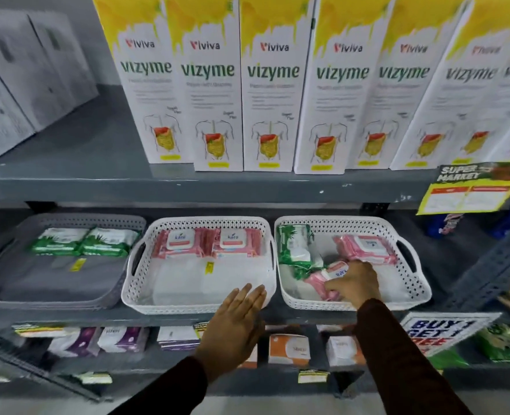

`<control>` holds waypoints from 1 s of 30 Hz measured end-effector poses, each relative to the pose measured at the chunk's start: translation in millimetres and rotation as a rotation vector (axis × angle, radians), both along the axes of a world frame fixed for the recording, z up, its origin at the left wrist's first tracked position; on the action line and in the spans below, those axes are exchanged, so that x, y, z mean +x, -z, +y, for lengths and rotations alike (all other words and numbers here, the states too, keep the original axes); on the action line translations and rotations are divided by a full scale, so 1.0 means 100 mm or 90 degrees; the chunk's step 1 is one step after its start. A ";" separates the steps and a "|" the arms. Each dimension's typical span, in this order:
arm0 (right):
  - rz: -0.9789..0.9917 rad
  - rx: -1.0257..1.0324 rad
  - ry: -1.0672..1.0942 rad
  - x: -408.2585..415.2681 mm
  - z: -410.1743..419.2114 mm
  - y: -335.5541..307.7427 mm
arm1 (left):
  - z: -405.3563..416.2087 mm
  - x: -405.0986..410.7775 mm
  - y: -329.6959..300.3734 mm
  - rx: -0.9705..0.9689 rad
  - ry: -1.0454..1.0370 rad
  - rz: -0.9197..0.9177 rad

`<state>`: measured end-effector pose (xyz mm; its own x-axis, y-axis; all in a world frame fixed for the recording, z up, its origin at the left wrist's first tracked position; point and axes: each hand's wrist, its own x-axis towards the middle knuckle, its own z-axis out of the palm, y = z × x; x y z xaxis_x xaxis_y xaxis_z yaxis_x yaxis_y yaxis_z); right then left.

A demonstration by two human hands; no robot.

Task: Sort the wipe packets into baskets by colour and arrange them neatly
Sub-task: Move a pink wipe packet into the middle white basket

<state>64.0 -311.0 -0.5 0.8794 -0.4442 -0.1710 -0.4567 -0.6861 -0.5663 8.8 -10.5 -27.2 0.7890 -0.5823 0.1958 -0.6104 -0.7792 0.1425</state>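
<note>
Overhead, a row of white-and-yellow cartons (267, 85) fills the upper shelf. Below stand three baskets: the grey basket (17, 292) holds two green packets (84, 242); the middle white basket (140, 290) holds two pink packets (207, 242) at its rear; the right white basket (409, 292) holds mixed packets. The left hand (235, 316) hovers flat, fingers spread, at the middle basket's front rim. The right hand (357, 281) is clamped on a pink packet (322, 283) inside the right basket.

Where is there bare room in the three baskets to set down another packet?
The middle white basket is bare in front of its two pink packets. The grey basket is bare in front of its green packets. The right white basket is crowded with mixed packets and the right hand.
</note>
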 end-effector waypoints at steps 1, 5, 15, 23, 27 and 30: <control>-0.031 -0.001 0.003 -0.03 0.00 -0.03 | 0.04 0.01 0.01 -0.009 -0.005 -0.001; -0.138 0.033 0.035 -0.19 -0.07 -0.08 | 0.29 0.03 0.07 -0.037 -0.009 -0.009; -0.293 0.103 -0.283 -0.17 0.91 -0.86 | 0.89 0.02 0.09 -0.071 -0.044 -0.023; -0.115 -0.117 -0.470 0.46 1.89 -0.28 | 1.02 0.01 0.14 -0.060 -0.034 -0.025; -0.048 -0.169 -0.483 0.52 1.91 -0.10 | 1.01 0.00 0.14 -0.052 -0.042 -0.028; -0.151 -0.090 -0.411 0.44 1.76 -0.12 | 0.90 0.03 0.13 -0.045 -0.026 -0.037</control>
<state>108.2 -134.9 11.2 0.9812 0.1760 0.0796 0.1924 -0.8525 -0.4861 11.9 79.8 -40.6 0.7981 -0.5329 0.2812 -0.5871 -0.7928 0.1639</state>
